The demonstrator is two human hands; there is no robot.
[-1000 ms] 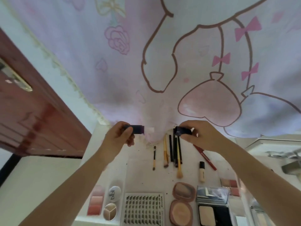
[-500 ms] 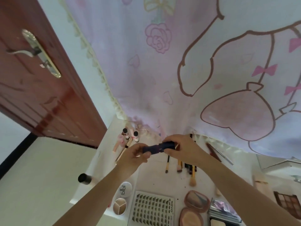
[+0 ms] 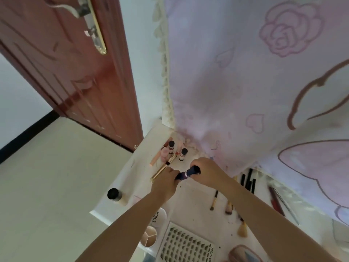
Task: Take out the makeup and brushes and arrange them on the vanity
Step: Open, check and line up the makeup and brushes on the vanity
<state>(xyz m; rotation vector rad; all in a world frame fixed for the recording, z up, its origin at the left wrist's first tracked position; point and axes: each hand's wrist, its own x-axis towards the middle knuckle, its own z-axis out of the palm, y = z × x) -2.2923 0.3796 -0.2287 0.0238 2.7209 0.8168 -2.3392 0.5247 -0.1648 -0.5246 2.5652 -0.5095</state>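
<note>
Gripped at both ends, a dark blue tube is held just above the back left part of the vanity, between the two hands. The left hand is curled round its lower, nearer end, and the right hand is wrapped round its upper, wider end; a pale band shows at the middle, where cap and body seem to meet. The tube is judged to be light, rigid plastic with a smooth and probably somewhat slippery surface, so a firm pinch on each half is called for, and the two parts could slip apart if only one is held. Its long axis runs from lower left to upper right in the view, tilted, with the wider end pointing up toward the curtain. Behind it, two small bottles stand upright near the corner, and a gold tube lies slanted just beside the left hand. To the right, several brushes are laid in a row with bristles toward the viewer, and a lash tray lies at the near edge.
</note>
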